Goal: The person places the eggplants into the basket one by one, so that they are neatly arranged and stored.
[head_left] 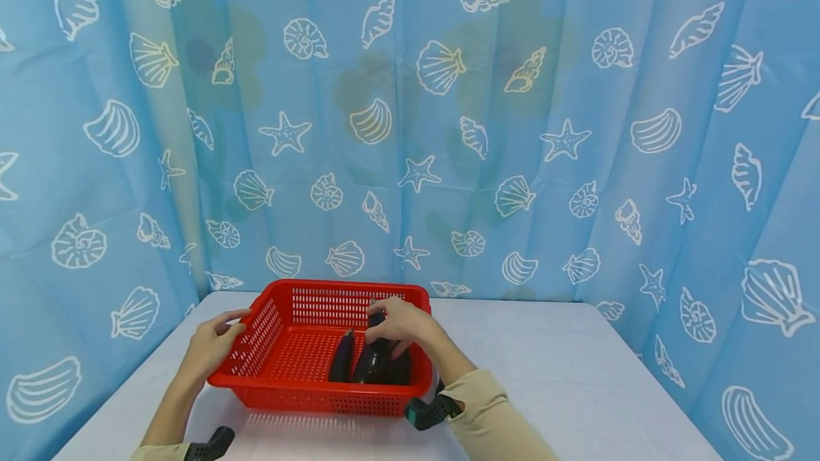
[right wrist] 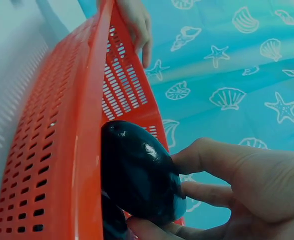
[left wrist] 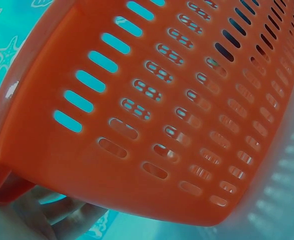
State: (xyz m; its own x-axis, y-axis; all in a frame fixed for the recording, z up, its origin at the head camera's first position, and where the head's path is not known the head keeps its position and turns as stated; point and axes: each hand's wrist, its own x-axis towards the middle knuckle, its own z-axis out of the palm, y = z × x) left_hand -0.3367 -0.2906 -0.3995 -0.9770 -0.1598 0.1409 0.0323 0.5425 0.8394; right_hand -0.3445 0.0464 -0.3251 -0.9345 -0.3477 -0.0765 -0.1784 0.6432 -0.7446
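Note:
A red plastic basket (head_left: 288, 398) with slotted walls stands on the table. My left hand (head_left: 214, 343) is at its left side and holds the rim, the fingers partly behind the wall in the left wrist view. My right hand (head_left: 405, 322) reaches into the right part of the basket. Its thumb and fingers grip a glossy dark eggplant (right wrist: 141, 170). Beside it lies a slimmer dark eggplant (head_left: 342, 358). Another dark, rounded one (head_left: 400, 370) sits against the basket's right end, partly hidden under my right hand.
A white-covered table (head_left: 544, 375) carries the basket and extends to its right. Behind and at both sides hangs a blue curtain (head_left: 397, 126) with white shell and starfish prints. Dark camera straps (head_left: 430, 411) sit on my wrists.

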